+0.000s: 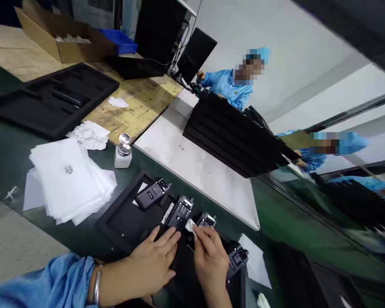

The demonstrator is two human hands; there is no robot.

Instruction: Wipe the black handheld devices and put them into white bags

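Head view: I look down on a black tray (pixel 128 218) on the green bench (pixel 6 147).
Second radio from the left: this radio (pixel 180 214) lies in the tray, its long axis slanting, stubby antenna end pointing away from the wearer and rightward.
Other radios: the first radio (pixel 150 194) leans further toward the right; the third radio (pixel 207 220) and fourth radio (pixel 235 259) also put their antennas to the far right.
Left hand: I have this hand (pixel 155 261) spread flat, its grip loose, fingertips over the second radio's near end.
Right hand: this one (pixel 211 259) has its grip pinched on a white wipe (pixel 190 225), between second and third radios; I cannot tell which it touches.
Edges: the tray's far rim runs just beside the white board (pixel 208 167).
Room: I see bare tray left of the left hand; beyond it stands a pump bottle (pixel 123 159).
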